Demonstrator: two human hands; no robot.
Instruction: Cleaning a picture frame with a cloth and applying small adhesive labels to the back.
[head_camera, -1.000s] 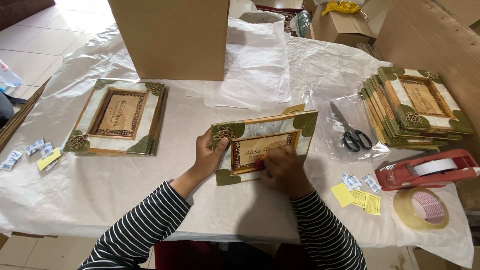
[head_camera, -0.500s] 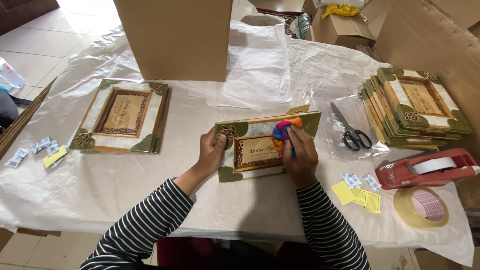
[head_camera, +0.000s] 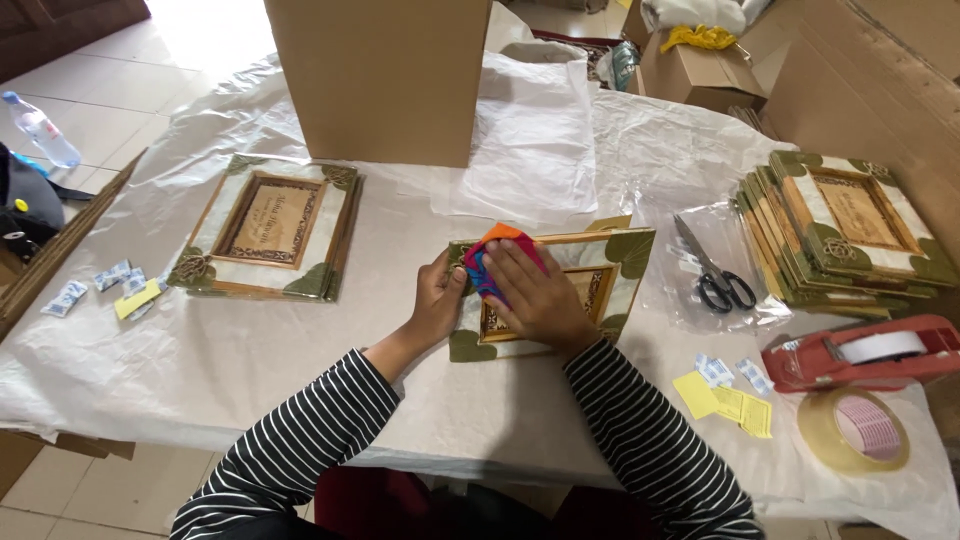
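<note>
You stand at a table (head_camera: 250, 350) covered in pale paper sheeting. A tall cardboard box (head_camera: 375, 75) rises at 12 o'clock, with white tissue sheets (head_camera: 535, 140) just to its right. At 2 o'clock a stack of decorated frames (head_camera: 850, 235) leans near the table edge; at 10 o'clock a second small pile of frames (head_camera: 270, 225) lies flat. Dead centre, the frame (head_camera: 600, 275) you are working on lies in front of you, its green corners showing. Your left hand (head_camera: 438, 300) grips its left edge, fingers curled round the border. Your right hand (head_camera: 535, 295) lies flat on the frame's face, fingers spread and pressing a multicoloured cloth (head_camera: 490, 260) against the upper left part. At 3 o'clock sit a red tape dispenser (head_camera: 865, 355) and black-handled scissors (head_camera: 715, 275) on clear plastic. A tape roll (head_camera: 855, 430) lies at 4 o'clock, beside yellow slips (head_camera: 725, 400).
</note>
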